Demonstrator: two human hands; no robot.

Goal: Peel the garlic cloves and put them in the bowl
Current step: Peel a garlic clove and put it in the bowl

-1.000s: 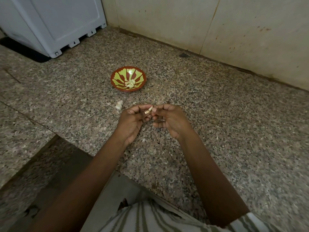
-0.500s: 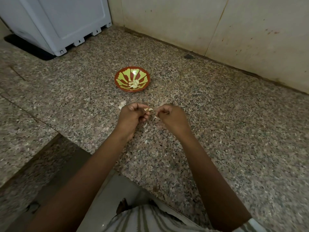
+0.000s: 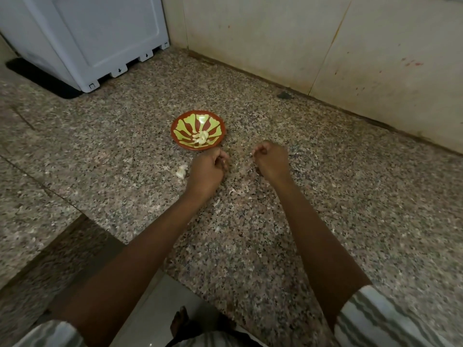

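Granite counter (image 3: 338, 196), speckled pink and grey, runs back to a tiled wall (image 3: 275, 33), with a white appliance (image 3: 100, 33) standing in the far left corner. A red bowl (image 3: 181, 126) painted with yellow-green petals sits on the stone, and a small heap of peeled cloves (image 3: 201, 138) lies in its middle. The left hand (image 3: 208, 169) is just at the bowl's near rim, fingers curled under. From where I stand I cannot tell whether a clove is inside them. The right hand (image 3: 271, 159) is a little apart, fingertips bunched together, possibly on a bit of skin. A pale garlic piece (image 3: 181, 171) lies just left of the left hand, and a skin scrap (image 3: 235, 191) lies between the wrists.
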